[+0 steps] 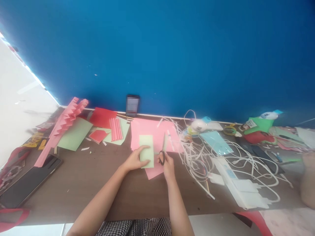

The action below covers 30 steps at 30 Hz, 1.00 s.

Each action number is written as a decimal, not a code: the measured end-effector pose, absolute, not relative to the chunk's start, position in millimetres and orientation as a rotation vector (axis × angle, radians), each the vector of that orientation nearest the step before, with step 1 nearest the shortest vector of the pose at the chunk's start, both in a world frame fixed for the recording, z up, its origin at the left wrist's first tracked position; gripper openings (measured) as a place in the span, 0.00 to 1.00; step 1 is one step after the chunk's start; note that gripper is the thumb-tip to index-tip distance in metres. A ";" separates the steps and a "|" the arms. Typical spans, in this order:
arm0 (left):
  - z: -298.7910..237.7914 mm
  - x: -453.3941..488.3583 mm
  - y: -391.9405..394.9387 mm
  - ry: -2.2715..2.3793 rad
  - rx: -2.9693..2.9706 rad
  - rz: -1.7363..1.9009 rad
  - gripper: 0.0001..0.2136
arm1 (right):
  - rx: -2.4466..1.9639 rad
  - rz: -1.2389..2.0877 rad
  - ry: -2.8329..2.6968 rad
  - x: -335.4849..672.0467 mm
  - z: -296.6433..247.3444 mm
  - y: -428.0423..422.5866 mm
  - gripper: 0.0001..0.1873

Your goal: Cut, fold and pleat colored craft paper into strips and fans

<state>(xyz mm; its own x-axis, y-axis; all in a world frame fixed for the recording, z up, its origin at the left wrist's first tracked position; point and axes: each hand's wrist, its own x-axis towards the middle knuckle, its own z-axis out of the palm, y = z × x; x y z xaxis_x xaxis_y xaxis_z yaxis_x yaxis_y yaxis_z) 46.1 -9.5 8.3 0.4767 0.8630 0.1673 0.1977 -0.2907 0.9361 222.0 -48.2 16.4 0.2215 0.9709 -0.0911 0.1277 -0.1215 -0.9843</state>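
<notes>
My left hand (136, 159) grips the left edge of a light green paper rectangle (146, 147), thumb and fingers closed on it. In my right hand (168, 165) is a pair of scissors (162, 158) with dark handles, its blades pointing away from me beside the paper's right edge. I cannot tell whether the blades touch the paper. Pink paper sheets (135, 131) lie flat behind and under the green piece, and a pink corner (154, 172) shows below it.
Left lie a pleated pink paper strip (66, 121), red paper (103, 117), green paper (76, 134) and a large phone (29, 180). Tangled white cables (197, 167) and a power strip (231, 185) spread at right. A small phone (133, 105) leans on the blue wall (157, 59). Another person's arm (308, 178) shows far right.
</notes>
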 end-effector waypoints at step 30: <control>-19.9 -5.7 19.8 1.824 1.596 1.461 0.25 | -2.034 0.374 -1.620 295.2 49.5 -6.7 0.01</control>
